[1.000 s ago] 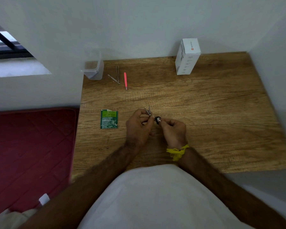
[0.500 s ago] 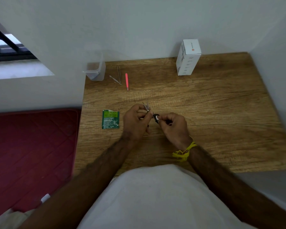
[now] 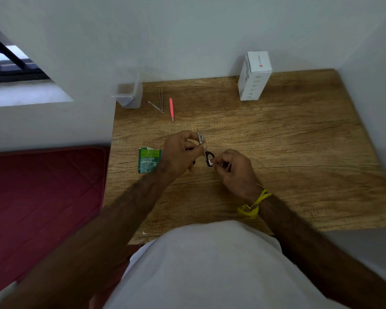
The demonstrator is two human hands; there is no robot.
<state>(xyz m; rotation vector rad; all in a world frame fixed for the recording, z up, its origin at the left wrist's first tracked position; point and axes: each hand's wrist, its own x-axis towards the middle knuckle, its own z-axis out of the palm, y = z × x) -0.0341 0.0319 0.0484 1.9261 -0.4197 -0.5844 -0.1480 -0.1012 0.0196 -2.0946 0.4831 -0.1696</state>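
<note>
One pair of small scissors (image 3: 204,148) was held over the middle of the wooden table (image 3: 299,152). Its long axis ran almost straight away from the person, with the blade tips toward the back wall and tilted slightly left. The blades were thin bright metal and appeared slightly parted; the loops were black, with a white patch at the near one. The left hand (image 3: 179,153) pinched the shank near the pivot, and the right hand (image 3: 236,172) pinched the near loop. A green packet (image 3: 149,160) lay just left of the left hand. Pink tweezers (image 3: 171,109), two metal tweezers (image 3: 160,99), a clear container (image 3: 129,94) and a white box (image 3: 254,76) stood farther back, well apart from the hands.
</note>
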